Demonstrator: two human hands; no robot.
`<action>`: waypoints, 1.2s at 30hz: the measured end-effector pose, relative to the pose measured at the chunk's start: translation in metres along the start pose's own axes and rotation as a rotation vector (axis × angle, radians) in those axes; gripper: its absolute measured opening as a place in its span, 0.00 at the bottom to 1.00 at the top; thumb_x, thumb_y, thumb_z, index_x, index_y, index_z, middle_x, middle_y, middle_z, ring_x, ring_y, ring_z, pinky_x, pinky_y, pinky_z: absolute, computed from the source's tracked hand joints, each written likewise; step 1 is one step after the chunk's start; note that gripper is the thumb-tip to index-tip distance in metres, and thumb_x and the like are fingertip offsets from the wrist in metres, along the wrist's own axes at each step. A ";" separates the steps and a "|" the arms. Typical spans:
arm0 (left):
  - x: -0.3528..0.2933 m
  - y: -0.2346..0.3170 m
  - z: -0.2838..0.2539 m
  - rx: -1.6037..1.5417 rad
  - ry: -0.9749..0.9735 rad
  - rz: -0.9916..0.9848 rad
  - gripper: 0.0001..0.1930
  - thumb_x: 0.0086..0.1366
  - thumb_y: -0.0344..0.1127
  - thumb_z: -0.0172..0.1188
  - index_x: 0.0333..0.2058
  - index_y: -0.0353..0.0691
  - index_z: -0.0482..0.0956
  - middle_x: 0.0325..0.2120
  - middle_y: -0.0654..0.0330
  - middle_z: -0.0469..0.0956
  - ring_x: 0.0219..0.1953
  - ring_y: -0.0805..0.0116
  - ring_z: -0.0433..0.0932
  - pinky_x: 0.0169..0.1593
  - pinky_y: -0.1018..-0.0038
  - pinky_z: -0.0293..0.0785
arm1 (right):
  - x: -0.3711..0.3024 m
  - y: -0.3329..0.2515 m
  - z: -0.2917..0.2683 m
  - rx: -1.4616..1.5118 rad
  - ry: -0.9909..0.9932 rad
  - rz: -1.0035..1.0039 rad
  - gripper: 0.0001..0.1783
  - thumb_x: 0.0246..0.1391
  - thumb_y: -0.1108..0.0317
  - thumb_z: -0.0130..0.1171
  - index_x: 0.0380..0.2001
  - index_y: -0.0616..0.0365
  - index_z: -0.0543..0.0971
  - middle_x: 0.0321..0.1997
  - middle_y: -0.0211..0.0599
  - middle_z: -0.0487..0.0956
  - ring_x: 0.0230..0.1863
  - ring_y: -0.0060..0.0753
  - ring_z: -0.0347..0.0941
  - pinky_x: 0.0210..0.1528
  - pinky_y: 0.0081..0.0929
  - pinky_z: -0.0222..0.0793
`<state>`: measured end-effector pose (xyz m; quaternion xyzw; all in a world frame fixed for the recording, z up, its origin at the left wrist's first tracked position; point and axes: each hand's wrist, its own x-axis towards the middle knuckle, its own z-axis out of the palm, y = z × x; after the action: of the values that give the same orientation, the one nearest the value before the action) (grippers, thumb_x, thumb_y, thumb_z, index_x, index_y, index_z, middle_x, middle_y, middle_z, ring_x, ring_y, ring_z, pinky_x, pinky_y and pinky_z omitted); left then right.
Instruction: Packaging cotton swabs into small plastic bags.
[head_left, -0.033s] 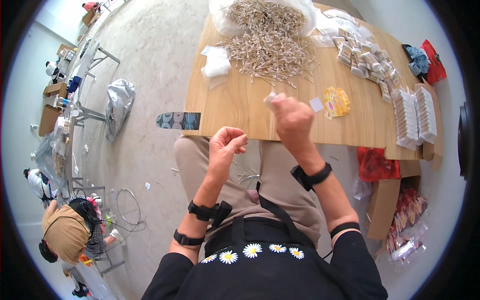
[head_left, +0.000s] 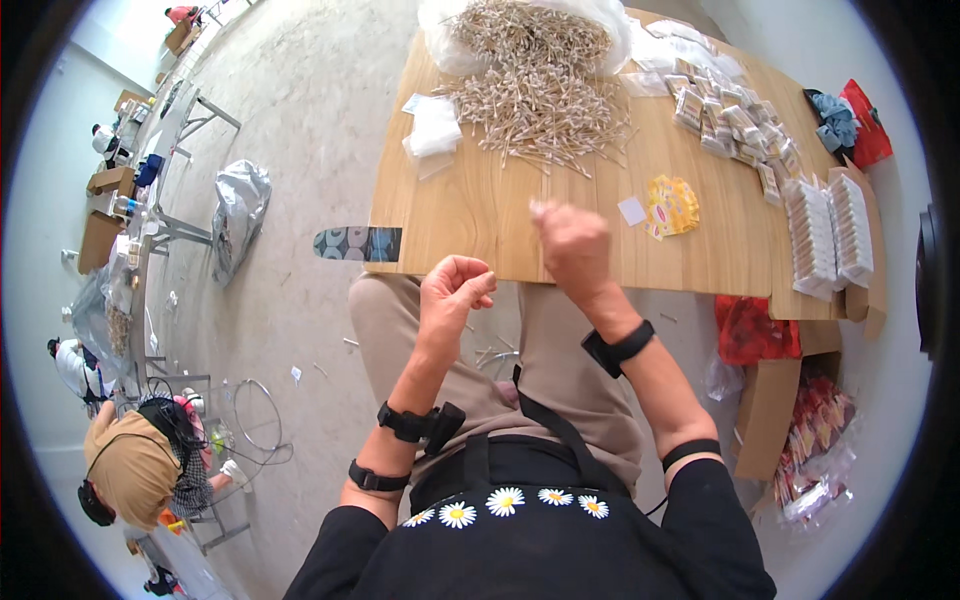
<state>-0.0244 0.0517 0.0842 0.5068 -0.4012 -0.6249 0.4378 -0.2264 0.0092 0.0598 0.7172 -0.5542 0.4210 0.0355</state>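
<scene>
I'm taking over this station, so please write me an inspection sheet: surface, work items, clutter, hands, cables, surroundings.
Surface: wooden table, in use.
Work items: swabs piled loose beside a clear bag; white bags at left; packs heaped at right; yellow labels beside a white card.
Clutter: silver bag on the floor; carton below the table's right end.
Hands: left hand and right hand both curled shut; right blurred, contents unclear.
Cables: thin loop at left, possibly cable.
Surroundings: co-worker at lower left.
</scene>
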 end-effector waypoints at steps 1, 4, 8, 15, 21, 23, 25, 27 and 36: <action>0.002 -0.001 0.001 -0.021 -0.018 -0.012 0.07 0.65 0.29 0.63 0.40 0.36 0.78 0.32 0.61 0.81 0.29 0.77 0.78 0.35 0.81 0.74 | -0.009 0.012 0.013 -0.140 -0.219 -0.066 0.11 0.62 0.65 0.58 0.25 0.56 0.76 0.22 0.40 0.78 0.23 0.42 0.78 0.24 0.37 0.71; 0.008 0.001 -0.013 0.007 -0.001 0.051 0.06 0.65 0.28 0.63 0.39 0.35 0.78 0.31 0.62 0.80 0.29 0.77 0.78 0.35 0.80 0.74 | -0.002 0.019 0.024 -0.113 -0.128 -0.083 0.12 0.62 0.64 0.57 0.23 0.53 0.74 0.22 0.40 0.78 0.22 0.41 0.77 0.24 0.36 0.71; 0.027 -0.002 -0.043 0.133 0.103 0.139 0.06 0.64 0.27 0.63 0.37 0.33 0.77 0.29 0.64 0.79 0.28 0.78 0.77 0.33 0.81 0.75 | 0.003 0.064 0.017 0.019 -0.068 0.204 0.15 0.65 0.65 0.50 0.25 0.59 0.76 0.23 0.49 0.76 0.25 0.51 0.74 0.26 0.44 0.67; 0.111 0.022 -0.078 0.958 0.316 0.373 0.17 0.55 0.31 0.67 0.43 0.34 0.79 0.39 0.52 0.83 0.38 0.55 0.83 0.47 0.65 0.78 | 0.115 0.200 -0.098 0.427 0.416 1.065 0.20 0.68 0.56 0.52 0.25 0.57 0.79 0.16 0.27 0.73 0.13 0.16 0.62 0.14 0.21 0.57; 0.171 -0.004 -0.069 1.343 0.191 0.567 0.19 0.56 0.33 0.66 0.47 0.36 0.78 0.54 0.50 0.76 0.58 0.54 0.72 0.60 0.60 0.69 | 0.008 0.197 -0.082 0.339 0.058 0.879 0.11 0.63 0.68 0.55 0.29 0.59 0.82 0.17 0.28 0.75 0.15 0.16 0.68 0.15 0.19 0.63; 0.159 -0.007 -0.066 1.391 0.174 0.579 0.20 0.57 0.33 0.66 0.49 0.35 0.77 0.55 0.51 0.75 0.59 0.53 0.71 0.60 0.59 0.68 | -0.018 0.170 -0.073 0.453 0.018 0.967 0.09 0.62 0.69 0.57 0.31 0.60 0.83 0.17 0.27 0.75 0.15 0.14 0.68 0.15 0.18 0.63; 0.142 -0.021 -0.077 1.476 0.195 0.575 0.23 0.57 0.33 0.66 0.51 0.34 0.76 0.56 0.51 0.74 0.60 0.52 0.70 0.61 0.58 0.67 | -0.027 0.144 -0.056 0.442 0.007 1.057 0.08 0.61 0.68 0.58 0.33 0.60 0.83 0.17 0.25 0.74 0.16 0.13 0.68 0.16 0.18 0.63; 0.123 -0.031 -0.072 1.471 0.195 0.625 0.23 0.57 0.33 0.66 0.52 0.34 0.76 0.56 0.51 0.75 0.60 0.51 0.70 0.61 0.58 0.67 | -0.029 0.125 -0.059 0.478 -0.023 1.065 0.09 0.60 0.68 0.59 0.33 0.62 0.83 0.19 0.27 0.76 0.19 0.14 0.70 0.19 0.18 0.65; 0.038 -0.043 -0.031 1.365 0.032 0.685 0.23 0.54 0.30 0.65 0.50 0.32 0.77 0.53 0.48 0.76 0.57 0.49 0.72 0.61 0.59 0.67 | 0.007 -0.024 0.038 0.285 -0.564 0.541 0.18 0.51 0.58 0.67 0.35 0.66 0.81 0.29 0.52 0.82 0.31 0.51 0.82 0.34 0.40 0.76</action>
<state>-0.0040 0.0264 0.0279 0.5212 -0.8269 -0.0604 0.2026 -0.1850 -0.0069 0.0496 0.6307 -0.6469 0.2748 -0.3290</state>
